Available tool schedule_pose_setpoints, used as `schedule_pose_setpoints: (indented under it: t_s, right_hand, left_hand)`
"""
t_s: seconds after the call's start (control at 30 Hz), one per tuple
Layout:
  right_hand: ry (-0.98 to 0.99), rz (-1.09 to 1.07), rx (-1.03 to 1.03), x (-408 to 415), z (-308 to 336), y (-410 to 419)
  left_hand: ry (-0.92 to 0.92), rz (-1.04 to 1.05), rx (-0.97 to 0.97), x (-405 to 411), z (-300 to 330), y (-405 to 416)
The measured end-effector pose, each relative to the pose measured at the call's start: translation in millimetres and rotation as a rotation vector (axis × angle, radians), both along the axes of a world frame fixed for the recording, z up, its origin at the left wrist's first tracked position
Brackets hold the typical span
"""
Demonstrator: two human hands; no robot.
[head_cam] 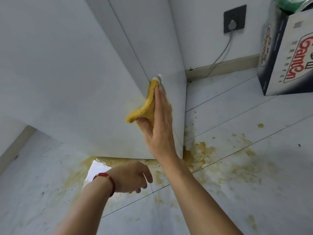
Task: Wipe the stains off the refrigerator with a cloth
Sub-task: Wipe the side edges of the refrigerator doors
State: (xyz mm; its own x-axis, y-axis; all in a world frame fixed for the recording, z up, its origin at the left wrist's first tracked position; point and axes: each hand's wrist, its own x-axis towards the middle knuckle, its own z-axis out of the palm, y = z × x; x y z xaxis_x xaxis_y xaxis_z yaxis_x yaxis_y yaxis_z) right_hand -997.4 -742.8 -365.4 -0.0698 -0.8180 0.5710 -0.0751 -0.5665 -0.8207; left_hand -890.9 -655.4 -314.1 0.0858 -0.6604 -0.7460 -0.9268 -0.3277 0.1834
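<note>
Right hand (160, 126) was flat, fingers straight, pressing the yellow cloth (145, 106) against the lower corner edge of the refrigerator (71, 68), centre of frame, with the thumb hooked under a fold that stuck out to the left. Left hand (130, 177) hung loose at lower centre, fingers slack, holding nothing (red bracelet (108, 178) on the wrist). Risks as I judged them: the cloth looked already saturated the same yellow as the spill, so further passes would likely smear residue along the white panel rather than lift it; it needed a rinse or a fresh face. The grip was mostly palm pressure, so the bunched cloth could slide out on a fast stroke down the edge. The floor (254, 200) under the fridge foot carried a wide wet yellow puddle (199, 155), centre to lower right, and a dragged cloth or a step there meant re-soiling or a slip. A white sheet (96, 168) lay in the puddle at lower centre; what it was I couldn't tell. Power cable (220, 55) ran from the wall socket (234, 18), upper right, to the skirting near the wet zone, so worth keeping water off it. Containers: one printed carton (291, 53) at upper right, something green showing out of its top; contents otherwise not visible.
</note>
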Motion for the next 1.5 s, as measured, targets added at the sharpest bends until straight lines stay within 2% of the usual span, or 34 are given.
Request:
schedule_pose_setpoints:
  t_s: [0.07, 0.17, 0.3, 0.47, 0.63, 0.7, 0.87, 0.9, 0.97, 1.07, 1.1, 1.17, 1.2, 1.27, 1.33, 1.4, 1.43, 1.5]
  right_hand:
    - [-0.024, 0.013, 0.058, 0, -37, 4]
    - [-0.061, 0.066, 0.294, -6, -113, 15]
    - [0.005, 0.136, 0.553, -16, -177, 22]
    - [-0.032, 0.205, 0.737, -17, -181, 27]
    - [-0.030, 0.155, 0.855, -8, -161, 44]
    - [-0.019, 0.070, 0.752, -2, -128, 45]
    - [-0.039, -0.042, 0.153, 6, 27, 15]
    - [-0.027, -0.058, 0.045, 8, 64, 6]
    - [0.018, -0.084, -0.116, 9, 129, -7]
    - [0.067, -0.021, -0.249, 3, 202, -18]
    - [0.088, -0.011, -0.271, -1, 229, -21]
    - [0.125, 0.036, -0.304, -10, 285, -23]
    - [0.140, 0.082, -0.300, -12, 321, -26]
    - [0.115, 0.149, -0.287, -25, 360, -12]
    - [0.034, 0.280, -0.112, -41, 391, 16]
    - [-0.120, 0.317, 0.156, -59, 407, 54]
    - [-0.236, 0.331, 0.359, -68, 423, 71]
    - [-0.561, 0.398, 0.764, -80, 449, 91]
  left_hand:
    - [0.017, 0.033, 0.037, 6, -3, 8]
    - [0.030, 0.095, -0.012, 13, -1, 15]
    - [0.021, 0.082, -0.016, 17, 3, 27]
    - [0.037, 0.073, -0.064, 13, 21, 38]
    - [0.042, 0.055, -0.140, 7, 37, 51]
    - [0.043, 0.057, -0.156, 7, 43, 52]
    - [0.026, 0.003, -0.197, 15, 82, 39]
    - [0.019, -0.021, -0.262, 17, 100, 31]
    - [0.028, -0.059, -0.547, 19, 146, 19]
    - [0.079, -0.007, -1.151, 18, 244, 9]
    - [0.133, 0.022, -1.259, 16, 281, 8]
    - [0.232, 0.043, -1.343, 6, 345, 9]
    - [0.287, 0.085, -1.350, 7, 376, 7]
    - [0.389, 0.176, -1.338, -3, 397, 9]
    - [0.480, 0.348, -1.277, -8, 407, 12]
    - [0.577, 0.535, -1.182, -18, 406, 20]
    - [0.637, 0.656, -1.104, -25, 410, 27]
    - [0.788, 0.906, -0.914, -39, 423, 42]
